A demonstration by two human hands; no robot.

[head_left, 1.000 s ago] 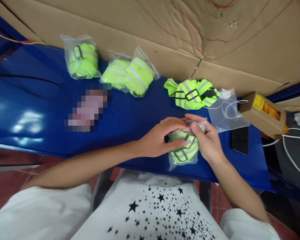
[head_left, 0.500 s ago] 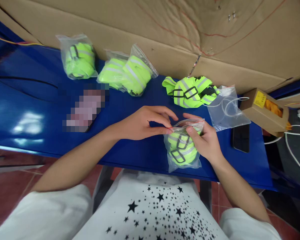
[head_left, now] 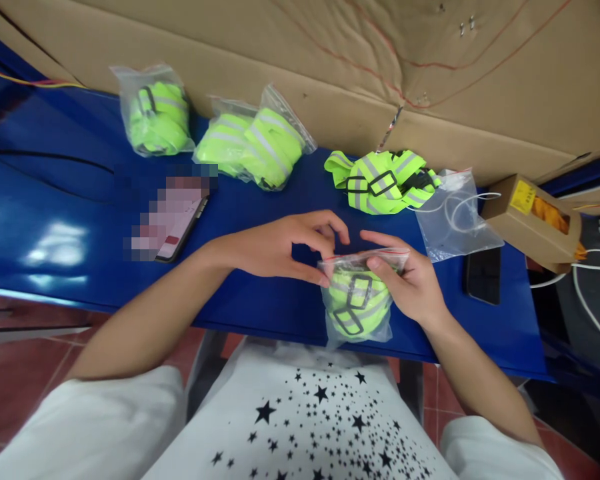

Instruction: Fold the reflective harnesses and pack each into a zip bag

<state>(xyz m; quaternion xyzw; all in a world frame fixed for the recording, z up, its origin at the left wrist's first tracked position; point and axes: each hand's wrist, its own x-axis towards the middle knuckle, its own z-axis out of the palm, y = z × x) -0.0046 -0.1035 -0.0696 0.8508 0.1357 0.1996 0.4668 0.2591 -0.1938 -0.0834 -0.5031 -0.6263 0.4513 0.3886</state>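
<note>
Toward the left hand [head_left: 280,247], the held bag [head_left: 347,339] has slid slightly since half a second ago; the left fingers have dropped to the corner of its mouth, and the bowed opening now looks straighter. Beneath both sets of fingers stretches the blue surface [head_left: 275,303]. Largest on it, beyond the left fingers, are two overlapping bagged bundles [head_left: 274,148] of striped yellow-green strap, already packed. Straight beyond the gap between the hands sits a loose bundle [head_left: 373,183], coiled but not yet bagged, so at least that one seems left to do. Past the right fingers, a flat clear bag [head_left: 443,241] lies near it, a white cord [head_left: 450,217] at its upper part. Farther off, beyond and left of the left fingers, stands a single bagged bundle [head_left: 160,123], apparently finished too. Between the fingers is the held bag, its strap bundle [head_left: 375,307] fully inside: the left thumb and forefinger pinch the left corner, while the right hand [head_left: 415,287] grips the right one, thumb in front. Smallest is the red-lined seal strip [head_left: 350,257] between the two grips; packing here looks nearly complete, with closing probably remaining, though I cannot tell whether the seal is pressed shut.
</note>
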